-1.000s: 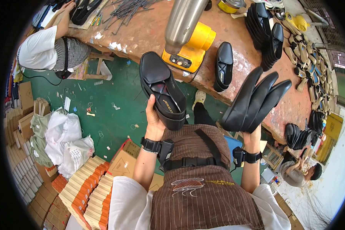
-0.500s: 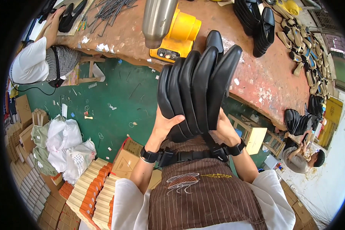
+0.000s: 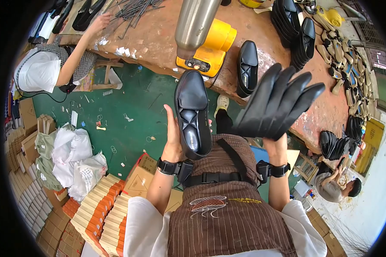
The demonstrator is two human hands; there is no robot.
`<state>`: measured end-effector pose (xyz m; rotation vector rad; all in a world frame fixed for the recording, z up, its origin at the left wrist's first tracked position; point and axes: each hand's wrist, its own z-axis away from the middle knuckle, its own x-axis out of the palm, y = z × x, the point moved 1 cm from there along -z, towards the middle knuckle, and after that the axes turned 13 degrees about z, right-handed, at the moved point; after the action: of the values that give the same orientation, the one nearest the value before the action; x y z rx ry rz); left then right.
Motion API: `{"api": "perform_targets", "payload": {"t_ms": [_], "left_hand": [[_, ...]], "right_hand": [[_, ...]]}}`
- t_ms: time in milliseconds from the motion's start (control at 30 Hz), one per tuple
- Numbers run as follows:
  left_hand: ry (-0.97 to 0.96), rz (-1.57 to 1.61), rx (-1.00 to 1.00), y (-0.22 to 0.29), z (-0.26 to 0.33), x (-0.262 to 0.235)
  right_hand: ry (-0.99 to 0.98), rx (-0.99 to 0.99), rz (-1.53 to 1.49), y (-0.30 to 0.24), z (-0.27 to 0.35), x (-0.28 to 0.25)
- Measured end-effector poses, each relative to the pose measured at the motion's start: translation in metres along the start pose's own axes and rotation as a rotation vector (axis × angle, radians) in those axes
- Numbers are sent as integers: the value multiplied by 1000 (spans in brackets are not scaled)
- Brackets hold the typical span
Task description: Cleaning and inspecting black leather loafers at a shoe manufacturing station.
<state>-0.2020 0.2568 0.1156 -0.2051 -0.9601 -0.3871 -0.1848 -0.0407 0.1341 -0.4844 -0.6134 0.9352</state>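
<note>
My left hand holds a black loafer-style shoe upright in front of my striped apron, its opening toward me. My right hand grips a fanned stack of several black insoles, raised to the right of the shoe. Both wrists carry black bands. Another black shoe lies on the brown workbench beyond my hands.
A steel cylinder on a yellow machine stands at the bench edge. Stacked black soles and tan insoles lie farther right. A person in a white cap works at the left; another crouches lower right. Boxes and bags cover the green floor.
My hands have come apart: the left now holds a single shoe lower at centre, and the right has swung the fanned insoles out to the right.
</note>
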Motion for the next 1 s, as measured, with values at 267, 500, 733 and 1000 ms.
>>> {"api": "perform_targets", "payload": {"t_ms": [267, 500, 733, 1000], "left_hand": [[58, 3, 115, 15, -20, 15], [72, 6, 229, 24, -10, 19], [193, 35, 324, 16, 2, 9], [235, -276, 354, 6, -17, 6]], "right_hand": [[30, -150, -72, -13, 5, -35], [150, -106, -41, -3, 4, -39], [59, -127, 42, -2, 5, -16], [-16, -126, 261, 19, -16, 45]]}}
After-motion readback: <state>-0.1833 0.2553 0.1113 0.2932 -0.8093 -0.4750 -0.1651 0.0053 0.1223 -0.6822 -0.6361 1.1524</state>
